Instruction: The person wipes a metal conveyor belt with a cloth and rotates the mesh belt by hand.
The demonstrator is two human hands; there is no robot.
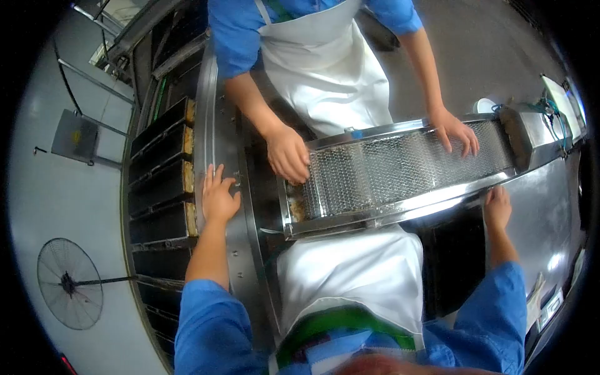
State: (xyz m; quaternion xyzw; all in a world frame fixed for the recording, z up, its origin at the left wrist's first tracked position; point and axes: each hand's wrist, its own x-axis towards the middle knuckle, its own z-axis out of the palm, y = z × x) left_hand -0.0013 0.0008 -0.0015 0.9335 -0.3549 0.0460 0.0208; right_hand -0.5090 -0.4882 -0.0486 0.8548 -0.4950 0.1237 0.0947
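Note:
My left hand point(221, 195) lies with spread fingers on the metal frame point(240, 219) beside a row of dark trays, and holds nothing. On the right, my right hand point(498, 207) rests at the near rail point(437, 199) of the mesh conveyor point(400, 169), its fingers bent and close together; nothing can be made out in it. The mesh belt carries no item. Across from me, a co-worker's hand point(289, 154) is at the belt's left end, and the co-worker's other hand point(454, 131) is over the mesh near its right end.
Dark trays point(159, 178) with yellowish ends line the left side. A round fan point(70, 283) stands at the lower left. The co-worker in a white apron point(331, 69) stands opposite. A metal housing point(534, 134) with cables closes the conveyor's right end.

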